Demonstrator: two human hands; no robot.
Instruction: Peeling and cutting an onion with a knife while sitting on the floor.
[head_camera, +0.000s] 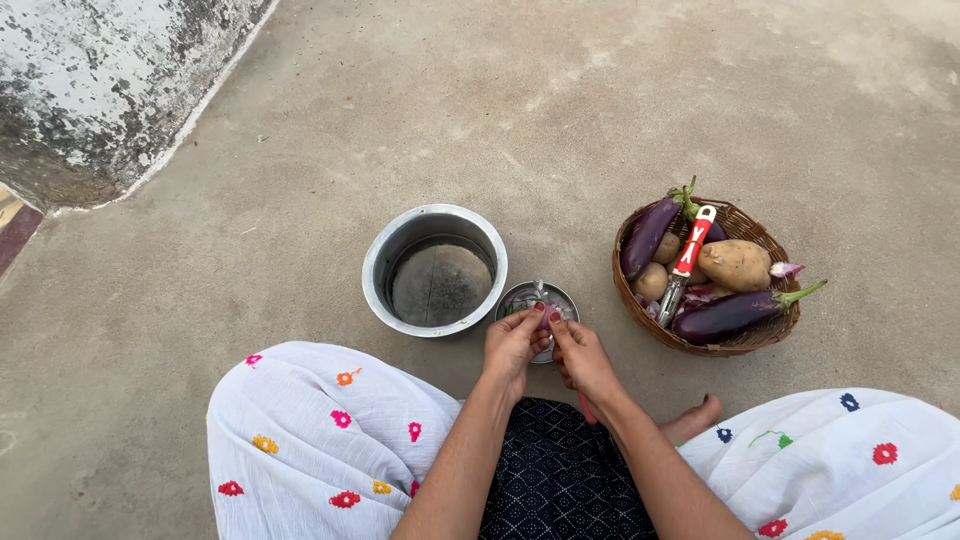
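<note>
My left hand (513, 345) and my right hand (582, 357) meet over a small steel plate (521, 297) on the concrete floor. Between the fingertips sits a small purple onion (545, 318), pinched by both hands. A red handle (585, 408) pokes out below my right hand, so that hand also grips a tool; its blade is hidden. Purple peelings lie on the plate.
A steel pot (434, 269) stands left of the plate. On the right, a wicker basket (735, 345) holds eggplants (733, 312), potatoes (735, 263) and a red-handled peeler (686, 257). A stained wall (90, 80) rises at top left. My white flowered garment (320, 440) covers both knees.
</note>
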